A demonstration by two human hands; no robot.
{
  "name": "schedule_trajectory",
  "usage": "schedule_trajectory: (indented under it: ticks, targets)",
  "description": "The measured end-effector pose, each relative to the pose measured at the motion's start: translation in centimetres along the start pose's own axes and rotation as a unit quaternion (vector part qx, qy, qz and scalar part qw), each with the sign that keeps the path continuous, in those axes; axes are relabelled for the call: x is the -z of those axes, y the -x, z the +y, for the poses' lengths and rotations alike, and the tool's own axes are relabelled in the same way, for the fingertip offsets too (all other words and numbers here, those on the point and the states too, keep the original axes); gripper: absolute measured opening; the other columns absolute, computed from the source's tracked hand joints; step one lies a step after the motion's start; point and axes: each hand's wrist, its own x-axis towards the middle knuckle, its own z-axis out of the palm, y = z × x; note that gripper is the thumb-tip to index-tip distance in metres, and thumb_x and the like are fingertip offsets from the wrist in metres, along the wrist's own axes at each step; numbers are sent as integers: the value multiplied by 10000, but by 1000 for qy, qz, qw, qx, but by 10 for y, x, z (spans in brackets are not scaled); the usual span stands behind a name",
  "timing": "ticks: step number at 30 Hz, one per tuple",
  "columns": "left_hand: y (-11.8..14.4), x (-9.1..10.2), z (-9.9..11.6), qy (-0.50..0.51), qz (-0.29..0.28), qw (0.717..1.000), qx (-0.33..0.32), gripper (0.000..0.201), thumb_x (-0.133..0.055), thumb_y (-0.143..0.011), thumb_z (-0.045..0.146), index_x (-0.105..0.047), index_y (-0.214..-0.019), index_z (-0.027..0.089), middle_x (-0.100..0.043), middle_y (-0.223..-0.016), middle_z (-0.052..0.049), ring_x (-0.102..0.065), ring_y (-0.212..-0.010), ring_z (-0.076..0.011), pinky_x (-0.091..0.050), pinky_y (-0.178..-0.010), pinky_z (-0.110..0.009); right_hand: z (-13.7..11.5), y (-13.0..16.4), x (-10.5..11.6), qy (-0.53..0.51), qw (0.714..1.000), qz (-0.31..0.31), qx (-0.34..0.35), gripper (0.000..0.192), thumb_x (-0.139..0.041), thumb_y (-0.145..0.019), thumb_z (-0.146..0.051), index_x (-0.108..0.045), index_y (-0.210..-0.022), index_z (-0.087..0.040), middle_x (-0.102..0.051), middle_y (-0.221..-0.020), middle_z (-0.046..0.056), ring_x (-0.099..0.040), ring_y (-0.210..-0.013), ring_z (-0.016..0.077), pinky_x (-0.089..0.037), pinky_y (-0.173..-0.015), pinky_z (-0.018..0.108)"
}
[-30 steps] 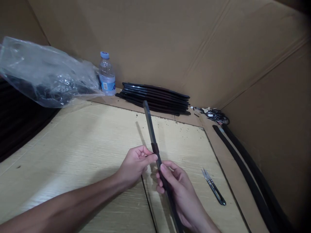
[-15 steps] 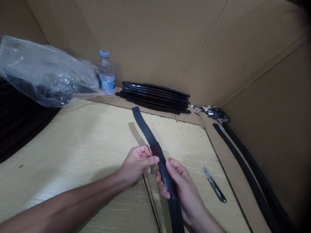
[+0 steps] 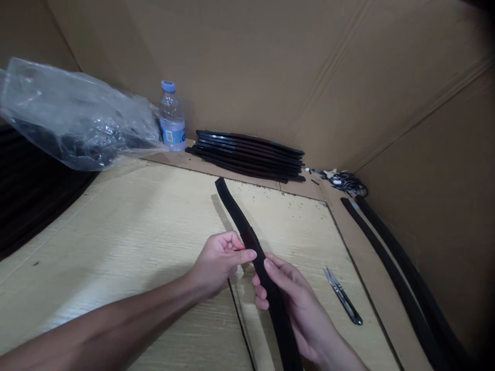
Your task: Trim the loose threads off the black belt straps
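Note:
A long black strap (image 3: pixel 235 214) runs from the bottom edge of the view up over the pale wooden table (image 3: pixel 127 232). My left hand (image 3: pixel 216 260) pinches the strap at a small loop band near its middle. My right hand (image 3: pixel 294 304) grips the strap just below, fingers wrapped over it. The strap's free end lies close to the table surface, pointing toward the back.
Small thread snips (image 3: pixel 342 296) lie right of my right hand. A stack of black straps (image 3: pixel 247 154) sits at the back against the cardboard wall. A water bottle (image 3: pixel 171 118) and a clear plastic bag (image 3: pixel 73 121) stand back left. Two long black straps (image 3: pixel 390 268) lie along the right.
The strap's free end, raised on edge a second ago, has turned flat and dropped toward the table. Both hands kept their hold near the loop band.

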Motion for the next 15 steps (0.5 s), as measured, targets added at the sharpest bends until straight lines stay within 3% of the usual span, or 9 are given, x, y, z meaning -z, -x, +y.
schedule_trajectory:
  ticks: [3,6,10,15]
  targets:
    - [-1,2,-2,16,-30,999,1,359,-815,-553,179,-480,-676,141,-621,-598,5,-547,-493,-83,-390,-478,-189,-1,1,1,25,1000,-16,-3,223,-726,-755,-251,-638,-915,-122,-600,-680,24,-499,-548,61,-423,-512,167]
    - [-1,6,-4,20,-51,998,12,328,-813,-541,148,-521,-691,126,-626,-609,-6,-556,-515,-96,-400,-498,-204,-1,2,2,50,999,-20,-12,222,-764,-707,-230,-629,-850,-126,-567,-640,-9,-476,-515,49,-444,-481,159]
    - [1,7,-2,36,-116,991,57,308,-824,-541,204,-599,-723,101,-612,-597,-16,-529,-497,-91,-370,-468,-199,-3,3,5,96,990,-86,-51,262,-788,-660,-214,-551,-756,-153,-523,-567,-53,-426,-436,44,-491,-408,201]
    - [4,0,3,67,-161,982,66,307,-837,-522,198,-662,-748,86,-646,-648,-51,-590,-610,-129,-442,-571,-225,-2,2,5,129,986,-90,-49,300,-778,-663,-249,-502,-747,-166,-586,-531,-17,-557,-453,107,-491,-388,210]
